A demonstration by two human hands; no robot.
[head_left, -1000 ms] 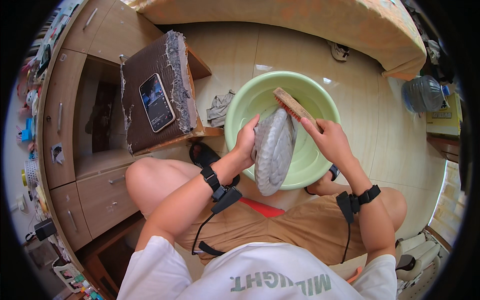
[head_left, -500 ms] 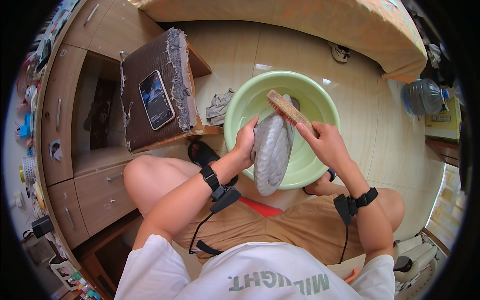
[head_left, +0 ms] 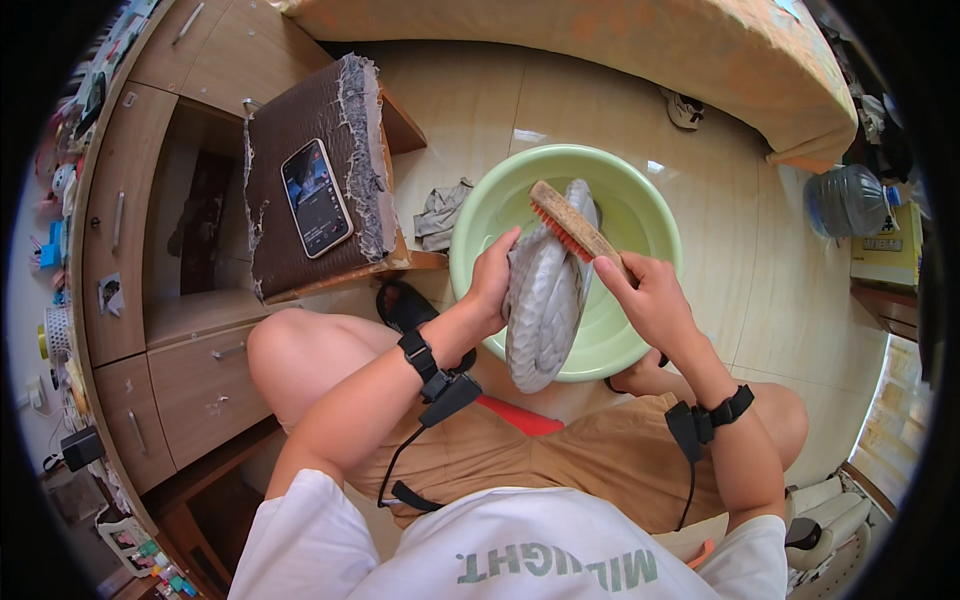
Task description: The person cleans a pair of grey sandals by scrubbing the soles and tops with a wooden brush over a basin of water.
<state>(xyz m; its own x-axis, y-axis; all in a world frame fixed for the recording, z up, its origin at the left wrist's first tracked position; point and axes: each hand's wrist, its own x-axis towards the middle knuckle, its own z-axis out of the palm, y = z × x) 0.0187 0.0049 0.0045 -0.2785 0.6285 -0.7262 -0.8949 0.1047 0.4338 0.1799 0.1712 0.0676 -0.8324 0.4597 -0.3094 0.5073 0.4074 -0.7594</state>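
Note:
A grey quilted shoe or slipper (head_left: pixel 545 310) is tilted over the near part of a light green basin (head_left: pixel 478 190). My left hand (head_left: pixel 492 282) grips it along its left side, with the fingers partly hidden behind it. In my right hand (head_left: pixel 650 300) is a wooden scrubbing brush (head_left: pixel 575 218) with orange-red bristles, held by its near end. The bristles face the shoe's upper side and seem to touch it. Some water appears to lie in the basin under the shoe.
Left of the basin, a phone (head_left: pixel 316 198) lies on a worn brown stool (head_left: pixel 275 130), beside a grey cloth (head_left: pixel 440 215) on the floor. Wooden cabinets (head_left: pixel 120 240) line the left. A large water bottle (head_left: pixel 845 197) stands right, and a covered bed (head_left: pixel 600 45) is at the back.
The brush has shifted slightly left along the shoe and tilted, showing more of its bristles. My right hand has moved a little with it; my left hand stays nearly in place.

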